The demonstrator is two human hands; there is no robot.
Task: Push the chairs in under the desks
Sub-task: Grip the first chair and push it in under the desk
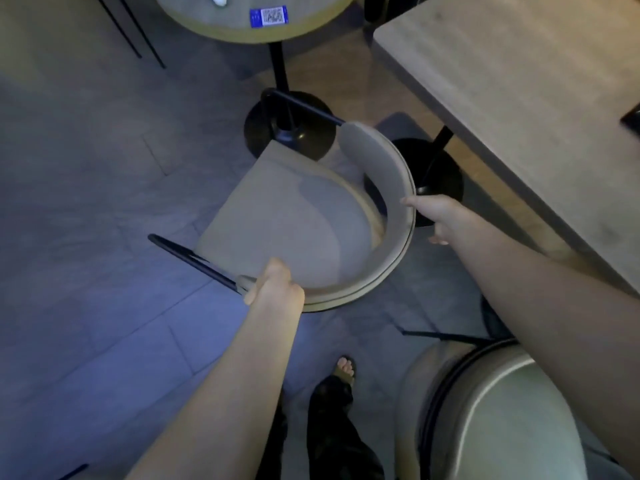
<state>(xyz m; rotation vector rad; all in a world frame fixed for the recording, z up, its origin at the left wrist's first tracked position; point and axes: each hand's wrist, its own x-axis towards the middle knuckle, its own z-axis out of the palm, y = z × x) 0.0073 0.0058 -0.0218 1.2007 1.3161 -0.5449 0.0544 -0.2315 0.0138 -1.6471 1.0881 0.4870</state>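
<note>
Grip: left hand closed on the near end of the chair backrest, right hand clasping its far curve | Position: chair stands out from the round surface, seat facing its pedestal base | Step: steering chair in | Next: likely push toward pedestal, armrests clearing the rim.

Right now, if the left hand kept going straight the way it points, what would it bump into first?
The left hand already grips the chair's curved backrest. Going straight on, it would probably pass over the chair seat toward the round table's black base, though depth is unclear.
</note>
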